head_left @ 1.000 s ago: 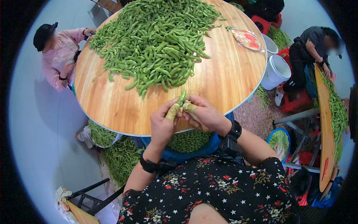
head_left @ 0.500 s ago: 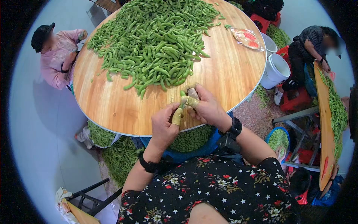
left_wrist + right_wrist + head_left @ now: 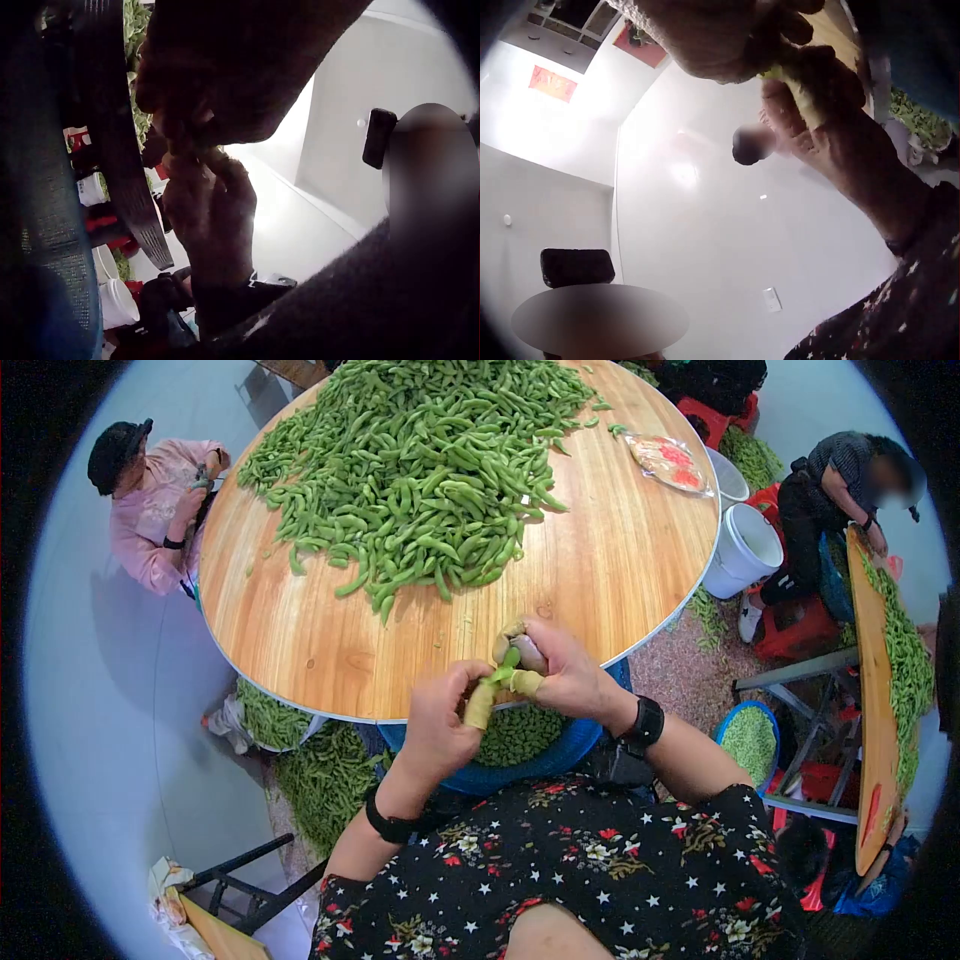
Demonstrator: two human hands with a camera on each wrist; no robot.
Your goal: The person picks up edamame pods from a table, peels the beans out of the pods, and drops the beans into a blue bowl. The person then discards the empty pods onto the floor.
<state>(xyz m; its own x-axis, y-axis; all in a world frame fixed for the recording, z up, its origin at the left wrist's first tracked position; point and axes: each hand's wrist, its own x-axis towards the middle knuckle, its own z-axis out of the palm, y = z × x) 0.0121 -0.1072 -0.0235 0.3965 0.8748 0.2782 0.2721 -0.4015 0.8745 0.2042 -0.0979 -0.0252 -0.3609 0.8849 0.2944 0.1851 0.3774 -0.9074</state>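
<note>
At the table's near edge, a green bean pod (image 3: 503, 672) is pinched between both hands in the head view. My left hand (image 3: 440, 715) grips its lower end with curled fingers and a thumb in a yellowish cover. The right hand (image 3: 567, 665) holds the other end, its thumb and a fingertip covered too. Under the hands stands a blue basin (image 3: 592, 745) of shelled green beans (image 3: 515, 738). A large heap of pods (image 3: 420, 490) covers the far part of the round wooden table (image 3: 290, 650). Both wrist views are dark, with the hands close together.
A flat clear packet (image 3: 668, 463) lies at the table's right side. White buckets (image 3: 750, 550) stand beyond that edge. One person in pink (image 3: 155, 520) sits at left, another in dark clothes (image 3: 830, 490) at right. More pods (image 3: 325, 790) are piled on the floor.
The pod has come down from upright between the fingertips to lower between the thumbs. My left hand has shifted slightly down and right; the right hand has turned and moved a little right.
</note>
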